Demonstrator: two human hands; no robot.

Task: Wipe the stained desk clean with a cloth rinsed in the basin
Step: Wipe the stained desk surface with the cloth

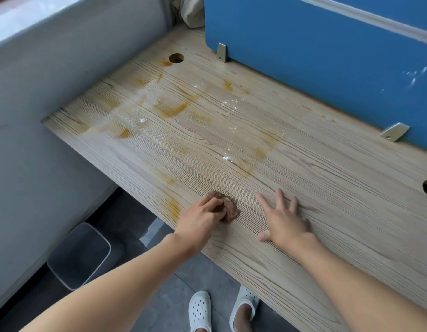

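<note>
Brown cloth sits bunched on the wooden desk near its front edge, left hand curled over it, gripping. Right hand lies flat just beside, fingers spread. Orange stains streak the far surface, near the blue divider.

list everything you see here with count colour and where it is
desk: 1, pale wood, centre
stains: several, orange-brown, desk's far left
white specks: several, white, among stains
cloth: 1, brown, under left hand
partition: 1, blue, back right
brackets: 2, silver, partition's foot
cable holes: 2, dark, far left, right edge
bin: 1, grey, floor under desk
clogs: 2, white, on feet
left hand: 1, grips cloth
right hand: 1, flat on desk
</note>
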